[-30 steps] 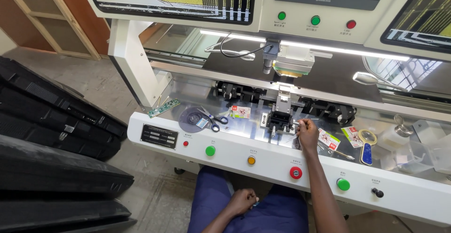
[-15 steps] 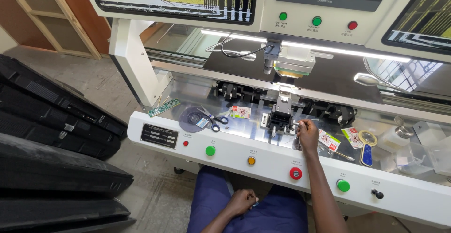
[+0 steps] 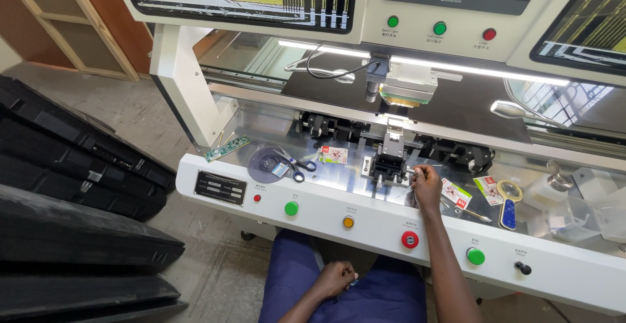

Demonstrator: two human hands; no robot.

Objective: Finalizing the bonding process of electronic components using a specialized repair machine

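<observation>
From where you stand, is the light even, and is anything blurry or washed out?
Head view: a light strip under the machine head glares white and reflects off the metal work deck; the right hand at the small fixture is sharp; the left hand sits in dimmer shade; edges bend slightly.

1. Two hands: left hand (image 3: 334, 278) on the lap, right hand (image 3: 427, 183) at the fixture (image 3: 390, 161).
2. Three round lamps on the upper panel: two green (image 3: 392, 21) (image 3: 440, 28), one red (image 3: 489, 34).
3. Five buttons on the front panel of the desk: two green (image 3: 291, 209) (image 3: 476, 256), one orange (image 3: 348, 222), one small red (image 3: 257, 198), one large red (image 3: 409, 239).
4. One pair of scissors (image 3: 298, 165).
5. One green circuit strip (image 3: 227, 148).
6. One magnifier (image 3: 508, 196).
7. Three small red-and-white packets (image 3: 334, 155) (image 3: 456, 194) (image 3: 488, 189).
</observation>
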